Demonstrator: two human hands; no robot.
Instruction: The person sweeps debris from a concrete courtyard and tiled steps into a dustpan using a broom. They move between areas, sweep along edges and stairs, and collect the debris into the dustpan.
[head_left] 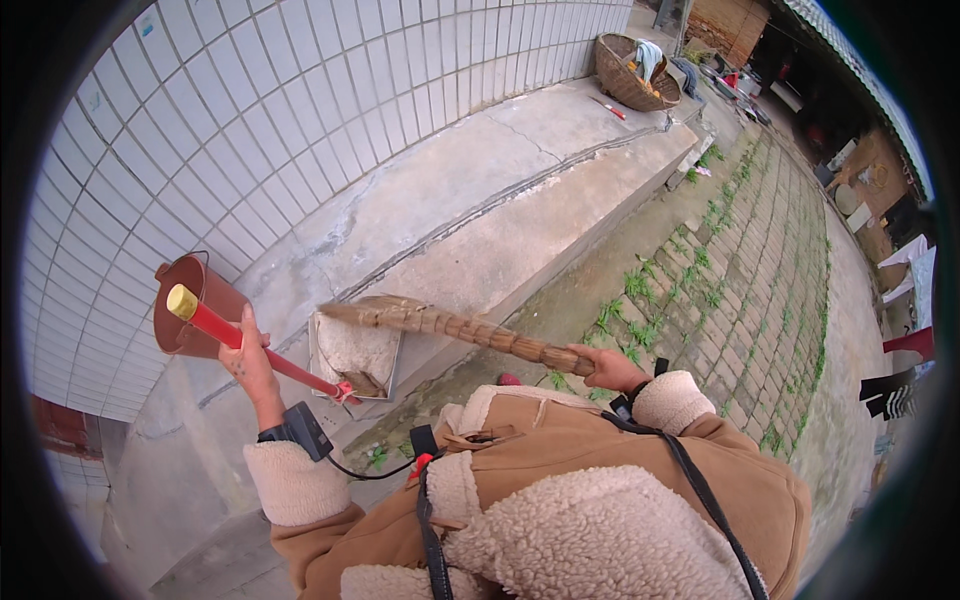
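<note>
Fleecy collar and brown jacket (600,500) fill the bottom of the view, with a dark strap (700,490) running across the shoulder. Up from there, the left hand (250,362) is wrapped tight around a red handle (270,358), and a dark device (305,430) is strapped at that wrist with a cable trailing off it. That handle runs on a slant: its yellow-capped end (182,301) points up and to the left, its lower end drops down-right to a metal dustpan (355,355). The dustpan sits on the concrete ledge (520,190) at the foot of the white tiled wall (250,110), mouth facing right, with pale grit heaped inside.

Over on the other side, the right hand (610,368) is clamped on the thick end of a straw broom (470,328). The broom lies nearly level, long axis running right to left with a slight rise; its bristle end points left and reaches over the dustpan's upper edge.

Behind the yellow cap, a brown bucket-shaped container (205,300) is right against the wall. Far up the ledge sits a woven basket (635,70) with cloth in it. Off to the right, a brick path (750,260) with weeds growing in the joints.
</note>
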